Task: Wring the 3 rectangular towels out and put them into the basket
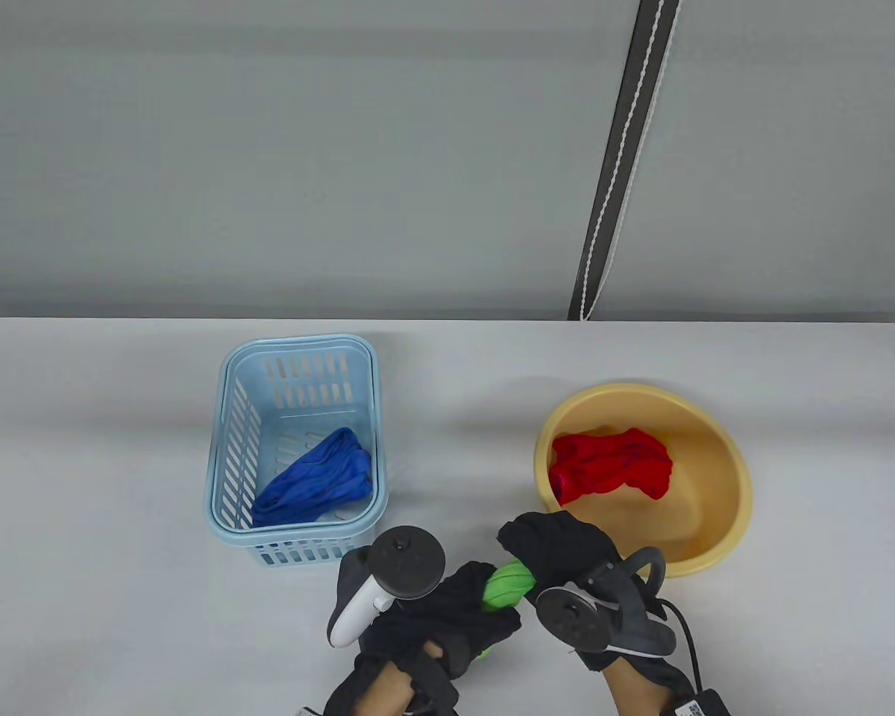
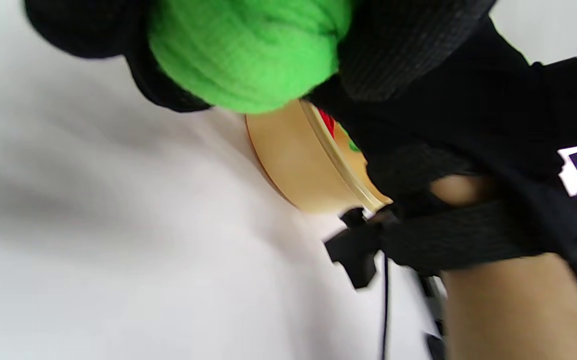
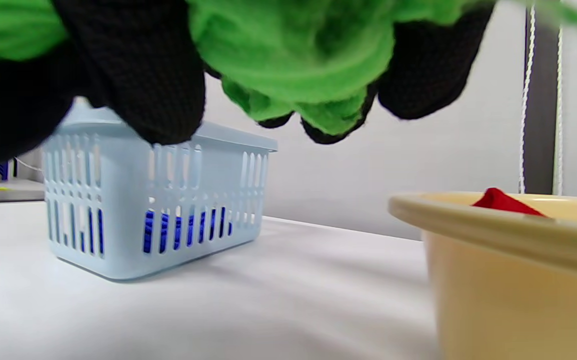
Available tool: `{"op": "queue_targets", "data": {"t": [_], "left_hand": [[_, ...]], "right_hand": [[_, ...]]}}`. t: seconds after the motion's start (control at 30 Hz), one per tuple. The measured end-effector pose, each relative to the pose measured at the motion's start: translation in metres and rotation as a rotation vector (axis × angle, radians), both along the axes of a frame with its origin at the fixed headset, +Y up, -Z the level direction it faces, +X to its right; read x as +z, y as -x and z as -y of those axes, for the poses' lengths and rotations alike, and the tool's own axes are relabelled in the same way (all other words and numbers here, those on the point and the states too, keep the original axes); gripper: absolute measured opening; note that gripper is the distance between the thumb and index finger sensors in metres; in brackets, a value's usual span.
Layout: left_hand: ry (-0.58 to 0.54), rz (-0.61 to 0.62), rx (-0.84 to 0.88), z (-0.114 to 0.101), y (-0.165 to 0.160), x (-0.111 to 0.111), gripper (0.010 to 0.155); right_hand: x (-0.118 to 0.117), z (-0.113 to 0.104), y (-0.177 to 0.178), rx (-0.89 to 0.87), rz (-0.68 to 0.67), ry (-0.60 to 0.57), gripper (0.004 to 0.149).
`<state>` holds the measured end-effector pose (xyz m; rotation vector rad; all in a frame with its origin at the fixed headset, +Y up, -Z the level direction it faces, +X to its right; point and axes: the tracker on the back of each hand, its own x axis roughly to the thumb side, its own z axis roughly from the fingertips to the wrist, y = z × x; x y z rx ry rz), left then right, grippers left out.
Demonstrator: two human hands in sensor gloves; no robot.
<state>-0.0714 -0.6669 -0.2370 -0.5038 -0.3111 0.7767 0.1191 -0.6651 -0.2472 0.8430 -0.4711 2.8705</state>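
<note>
A twisted green towel [image 1: 509, 585] [image 2: 248, 50] [image 3: 298, 55] is held above the table's front edge between both hands. My left hand [image 1: 455, 615] grips its near end and my right hand [image 1: 559, 548] grips its far end, fingers curled round it. A blue towel [image 1: 315, 479] [image 3: 178, 230] lies crumpled in the light blue basket [image 1: 227, 418] [image 3: 118, 250] at the left. A red towel [image 1: 611, 464] [image 3: 506, 202] lies in the yellow basin [image 1: 723, 514] [image 2: 298, 170] [image 3: 508, 280] at the right.
The basket and basin stand apart on the white table [image 1: 82, 522], with bare surface between them and the hands in front of that gap. A dark strap with a white cord [image 1: 626, 156] hangs against the grey wall behind.
</note>
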Motion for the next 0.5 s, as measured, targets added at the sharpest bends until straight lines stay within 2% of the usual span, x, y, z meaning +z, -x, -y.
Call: {"op": "queue_targets", "data": {"t": [0.13,0.33,0.5], "left_hand": [[-0.220,-0.065,-0.167,-0.025,0.013,0.006,0.072],[-0.420,-0.166,-0.362,-0.062,0.039,0.009,0.071],[-0.562,-0.331,-0.503,-0.088,0.077,-0.005,0.072]], "right_hand": [[0.006,-0.008,0.007,-0.037,-0.024,0.013,0.071],[0.006,-0.025,0.010,-0.121,-0.064,0.098,0.089],[-0.016,-0.047,-0.010,-0.120,0.002,0.164,0.091]]}}
